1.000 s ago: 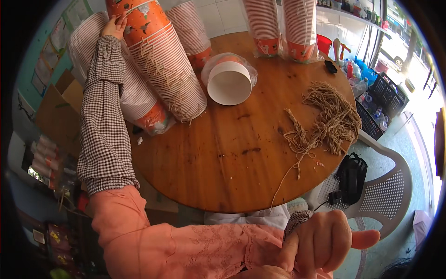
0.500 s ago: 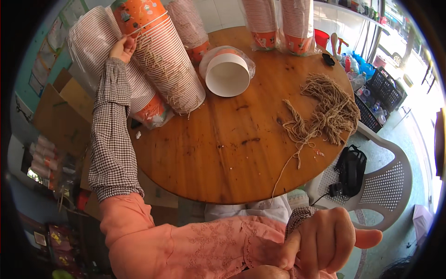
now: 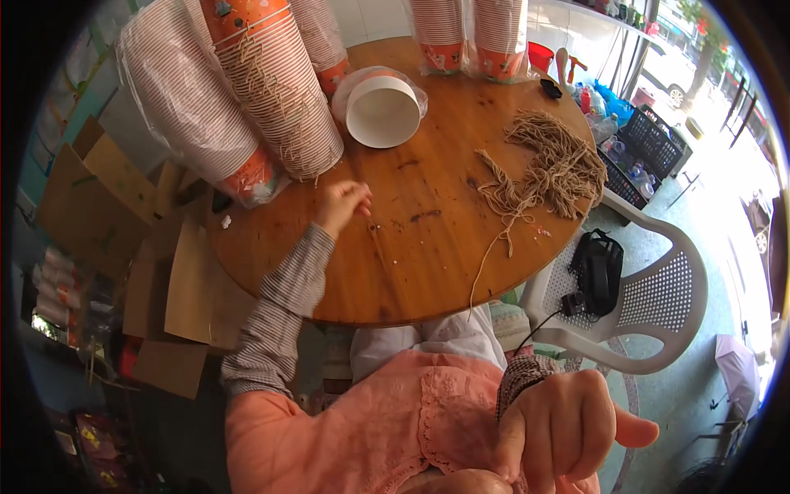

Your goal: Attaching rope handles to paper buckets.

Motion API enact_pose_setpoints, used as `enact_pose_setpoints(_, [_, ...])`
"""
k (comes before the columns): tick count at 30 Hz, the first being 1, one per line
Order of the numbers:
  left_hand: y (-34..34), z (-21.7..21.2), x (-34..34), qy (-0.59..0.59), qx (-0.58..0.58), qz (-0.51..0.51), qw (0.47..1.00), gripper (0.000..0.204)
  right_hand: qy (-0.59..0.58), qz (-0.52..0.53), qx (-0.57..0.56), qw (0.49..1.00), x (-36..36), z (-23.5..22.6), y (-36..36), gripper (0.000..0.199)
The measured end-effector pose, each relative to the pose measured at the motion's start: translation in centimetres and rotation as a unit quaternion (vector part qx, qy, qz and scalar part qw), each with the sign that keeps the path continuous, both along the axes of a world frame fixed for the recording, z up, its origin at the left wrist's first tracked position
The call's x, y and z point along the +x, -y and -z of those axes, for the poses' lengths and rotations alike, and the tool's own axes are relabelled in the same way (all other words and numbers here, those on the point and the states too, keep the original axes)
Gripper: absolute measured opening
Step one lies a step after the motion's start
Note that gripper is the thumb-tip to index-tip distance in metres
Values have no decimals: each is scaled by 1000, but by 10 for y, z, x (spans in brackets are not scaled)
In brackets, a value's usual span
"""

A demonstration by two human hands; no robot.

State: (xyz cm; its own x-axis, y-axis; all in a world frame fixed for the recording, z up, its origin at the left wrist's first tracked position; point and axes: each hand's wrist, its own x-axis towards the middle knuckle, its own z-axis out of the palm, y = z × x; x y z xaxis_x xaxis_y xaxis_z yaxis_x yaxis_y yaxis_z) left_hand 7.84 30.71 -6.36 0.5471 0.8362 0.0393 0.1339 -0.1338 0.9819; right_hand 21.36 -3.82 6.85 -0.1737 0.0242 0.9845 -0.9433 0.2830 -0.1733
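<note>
My left hand [image 3: 344,206] is over the wooden table, its fingers loosely curled together and nothing showing in them. It is nearest to a tall leaning stack of orange-and-white paper bowls [image 3: 284,99], which has strands of twine [image 3: 276,82] hanging along its side. Close to the camera at the lower right, my right hand [image 3: 564,428] is held before my chest with its fingers bent inward and one digit sticking out. Whatever its fingers might grip is hidden. A single white bowl [image 3: 383,119], partly in plastic wrap, lies tipped with its mouth toward me.
A heap of brown twine [image 3: 555,165] lies on the right of the round table [image 3: 370,272], one strand trailing over the near edge. Plastic-wrapped bowl stacks [image 3: 185,107] stand left and at the back. A white chair [image 3: 658,288] bears a black bag [image 3: 599,272]; cardboard boxes [image 3: 185,284] are at left.
My left hand has left the top of the leaning bowl stack and come down and right, over the table. My right hand stays nearly in place. The view has shifted slightly.
</note>
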Motion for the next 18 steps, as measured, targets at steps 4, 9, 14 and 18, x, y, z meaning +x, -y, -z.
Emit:
enact_pose_setpoints(4, [38, 39, -5, 33, -82, -5, 996, 24, 27, 150, -80, 985, 18, 4, -5, 62])
enact_pose_setpoints(9, [46, 59, -21, 152, -124, -23, 980, 22, 404, 654, -228, 598, 75, 62, -24, 10])
enact_pose_setpoints(14, [53, 57, -17, 97, -82, -22, 992, 22, 544, 684, -61, 482, 88, 131, -31, 25])
enact_pose_setpoints(18, [55, 58, -16, 84, -37, -24, 996, 24, 553, 709, 47, 435, 91, 152, -39, 31])
